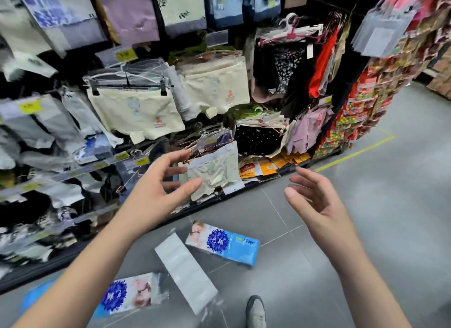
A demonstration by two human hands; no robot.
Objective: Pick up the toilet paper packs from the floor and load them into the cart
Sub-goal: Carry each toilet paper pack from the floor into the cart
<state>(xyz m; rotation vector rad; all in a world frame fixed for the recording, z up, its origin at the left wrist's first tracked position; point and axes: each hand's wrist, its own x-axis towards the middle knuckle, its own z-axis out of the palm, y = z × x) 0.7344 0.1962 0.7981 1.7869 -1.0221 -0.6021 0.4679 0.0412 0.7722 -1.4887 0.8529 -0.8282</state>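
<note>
Both hands, left [156, 188] and right [317, 200], spread and empty above three packs [222, 242] lying on floor [366, 230]; likely light, squashy, slick wrap, so grab by long sides

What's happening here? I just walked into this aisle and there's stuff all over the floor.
A person stands in a shop aisle with the left hand and right hand both open and empty, held out above the floor. Three toilet paper packs lie on the grey tiles below: a blue pack, a white pack and another blue pack partly behind the left forearm. None is picked up yet, and no cart is in view.
</note>
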